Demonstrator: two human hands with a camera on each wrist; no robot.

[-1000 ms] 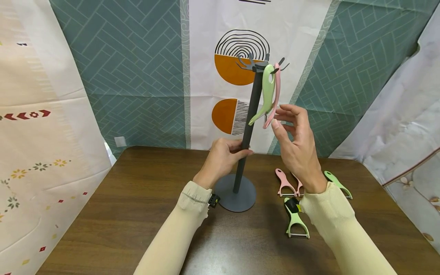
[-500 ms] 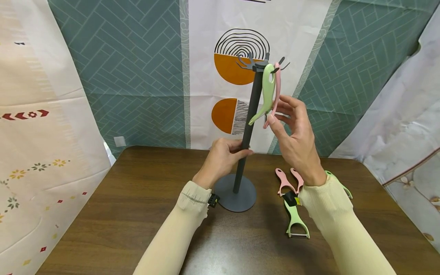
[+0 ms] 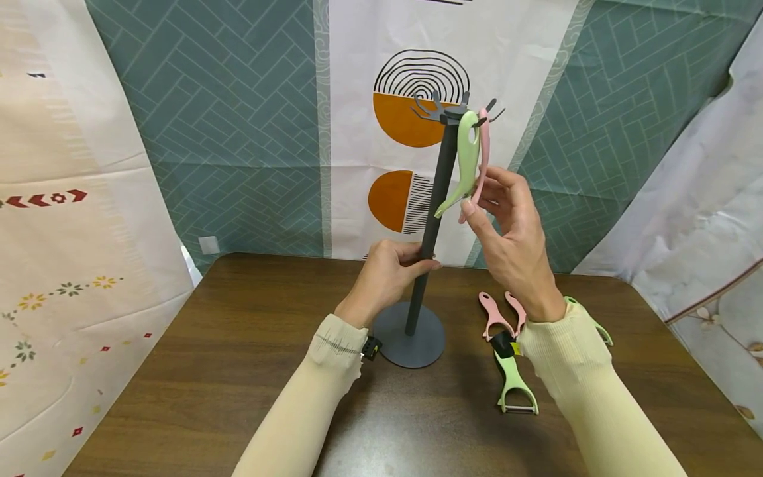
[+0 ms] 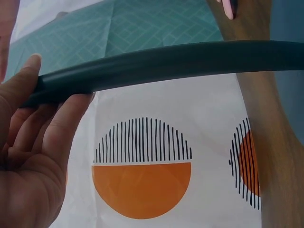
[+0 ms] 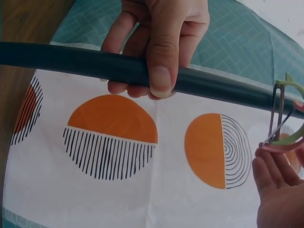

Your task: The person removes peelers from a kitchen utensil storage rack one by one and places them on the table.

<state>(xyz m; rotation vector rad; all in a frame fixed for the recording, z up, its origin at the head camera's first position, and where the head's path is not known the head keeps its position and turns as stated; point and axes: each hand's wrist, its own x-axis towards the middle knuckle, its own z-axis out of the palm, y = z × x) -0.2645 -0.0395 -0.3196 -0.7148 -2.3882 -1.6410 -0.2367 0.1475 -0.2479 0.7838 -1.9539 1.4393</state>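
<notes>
My left hand (image 3: 384, 275) grips the pole of a dark grey hook stand (image 3: 441, 179), its thumb across the front. In the left wrist view the fingers lie around that pole (image 4: 142, 61). On the stand's hooks hang a green peeler (image 3: 467, 156) and, just right of it, a pink peeler (image 3: 485, 142). My right hand (image 3: 515, 232) pinches the lower part of the pink one between thumb and fingers. The right wrist view has both peelers' blade ends at its right edge, with the right hand (image 5: 280, 190) below them; the pink one is partly hidden there.
Several peelers lie on the wooden table (image 3: 256, 371) right of the stand: a pink one (image 3: 491, 311), a second pink peeler (image 3: 516, 309), a green one (image 3: 511, 381), and another green peeler (image 3: 604, 334) partly behind the right sleeve. A patterned curtain hangs behind.
My right hand has moved slightly up and left, and its thumb and fingers have come onto the hanging pink peeler. The left hand has stayed on the pole.
</notes>
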